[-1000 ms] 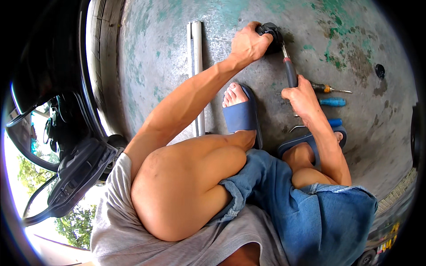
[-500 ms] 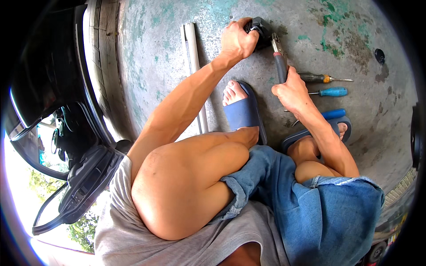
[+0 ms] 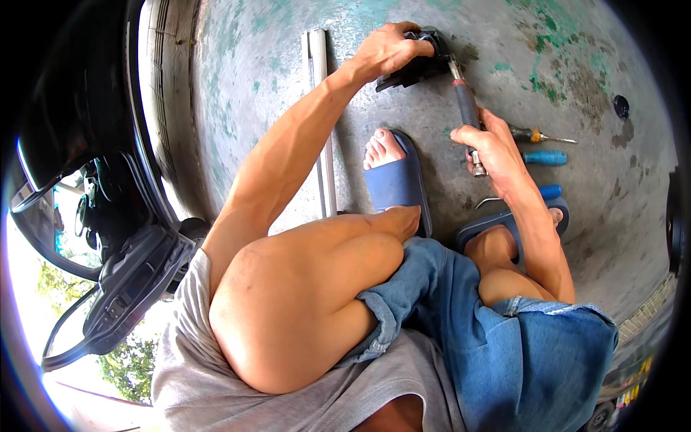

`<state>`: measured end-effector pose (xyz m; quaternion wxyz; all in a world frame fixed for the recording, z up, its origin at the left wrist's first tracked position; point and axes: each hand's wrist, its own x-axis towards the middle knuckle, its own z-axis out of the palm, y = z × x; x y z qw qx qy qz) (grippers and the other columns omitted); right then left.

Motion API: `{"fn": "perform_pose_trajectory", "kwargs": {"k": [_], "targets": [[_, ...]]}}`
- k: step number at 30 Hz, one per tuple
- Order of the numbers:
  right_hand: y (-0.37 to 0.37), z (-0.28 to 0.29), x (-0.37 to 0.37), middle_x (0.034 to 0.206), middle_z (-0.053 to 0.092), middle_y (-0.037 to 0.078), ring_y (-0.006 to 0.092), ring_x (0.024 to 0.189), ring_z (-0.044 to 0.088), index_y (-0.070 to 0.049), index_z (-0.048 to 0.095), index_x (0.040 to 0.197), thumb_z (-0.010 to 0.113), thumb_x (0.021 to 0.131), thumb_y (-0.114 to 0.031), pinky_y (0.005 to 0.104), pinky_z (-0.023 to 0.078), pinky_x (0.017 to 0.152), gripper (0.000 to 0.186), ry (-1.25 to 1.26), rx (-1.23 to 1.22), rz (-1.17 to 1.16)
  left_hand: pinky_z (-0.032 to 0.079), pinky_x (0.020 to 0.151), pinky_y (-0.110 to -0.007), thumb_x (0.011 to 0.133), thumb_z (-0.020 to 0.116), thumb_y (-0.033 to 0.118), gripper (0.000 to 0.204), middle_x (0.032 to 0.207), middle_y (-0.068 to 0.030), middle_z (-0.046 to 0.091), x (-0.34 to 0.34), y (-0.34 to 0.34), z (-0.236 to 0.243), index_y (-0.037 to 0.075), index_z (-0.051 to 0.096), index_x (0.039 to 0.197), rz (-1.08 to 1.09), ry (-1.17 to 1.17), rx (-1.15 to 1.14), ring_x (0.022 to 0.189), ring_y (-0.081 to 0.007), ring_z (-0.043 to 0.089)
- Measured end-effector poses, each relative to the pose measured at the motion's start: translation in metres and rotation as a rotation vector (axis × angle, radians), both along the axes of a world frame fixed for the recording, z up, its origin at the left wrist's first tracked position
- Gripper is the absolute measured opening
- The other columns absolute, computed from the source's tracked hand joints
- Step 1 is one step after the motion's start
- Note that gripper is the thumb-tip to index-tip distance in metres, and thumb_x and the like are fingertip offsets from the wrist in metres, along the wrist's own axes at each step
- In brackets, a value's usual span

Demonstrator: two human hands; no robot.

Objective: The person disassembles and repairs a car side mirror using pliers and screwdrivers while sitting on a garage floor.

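Note:
Near the top of the head view, my left hand grips a black part against the concrete floor. My right hand is closed around a metal tool with a grey-and-red grip; its upper metal end reaches the black part, and a short metal end shows below my fingers. Just right of that hand lie a screwdriver with a dark-and-orange handle and a light-blue handled one. A blue-handled bent tool rests by my right sandal.
A pale metal rail runs beside my left sandal. A round black piece lies at the right. At the left stands a black vehicle with a low black attachment. My bent knees fill the lower middle.
My left hand has shifted slightly left, exposing more of the black part. My right hand moved up-left, then back right and down, with the tool still in it.

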<state>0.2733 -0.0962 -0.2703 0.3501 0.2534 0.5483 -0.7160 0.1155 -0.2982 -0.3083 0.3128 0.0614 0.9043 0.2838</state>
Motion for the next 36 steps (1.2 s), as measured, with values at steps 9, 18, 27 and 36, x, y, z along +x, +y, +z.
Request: {"fn": "perform_pose_trajectory", "kwargs": {"k": [9,18,27,36], "targets": [[0.019,0.006,-0.017,0.082,0.061,0.0,0.0053,0.059,0.052,-0.01,0.063,0.095,0.073,0.086,-0.025,0.0242,0.041,0.045,0.02,-0.076,-0.169,-0.114,0.053,0.073,-0.036,0.078,0.066,0.051,0.068,0.104,-0.0154,0.071,-0.011,-0.005,0.02,0.004,0.067,0.127,0.06,-0.259,-0.016,0.093,-0.0235,0.067],[0.04,0.026,-0.048,0.094,0.072,0.008,0.0102,0.064,0.058,-0.01,0.065,0.109,0.07,0.086,-0.044,0.0257,0.044,0.049,0.041,-0.05,-0.197,-0.09,0.041,0.047,-0.031,0.084,0.065,0.051,0.047,0.068,-0.0032,0.065,-0.024,-0.01,0.023,0.005,0.074,0.089,0.207,-0.398,0.019,0.052,-0.0135,0.055],[0.018,0.022,-0.02,0.11,0.069,0.007,0.0122,0.074,0.063,-0.007,0.059,0.135,0.065,0.083,-0.031,0.027,0.048,0.056,0.057,-0.049,-0.117,0.056,0.048,0.058,-0.035,0.081,0.066,0.044,0.048,0.08,-0.0126,0.071,-0.026,-0.009,0.033,0.001,0.074,0.1,0.055,-0.36,-0.063,0.065,-0.0225,0.064],[-0.002,0.004,-0.015,0.093,0.059,0.003,0.0139,0.079,0.062,-0.006,0.06,0.114,0.06,0.077,-0.021,0.0314,0.051,0.059,0.04,-0.065,-0.034,0.206,0.049,0.067,-0.037,0.08,0.066,0.044,0.051,0.087,-0.0162,0.071,-0.022,-0.017,0.025,0.001,0.073,0.105,0.007,-0.262,-0.048,0.075,-0.0272,0.065]]}}
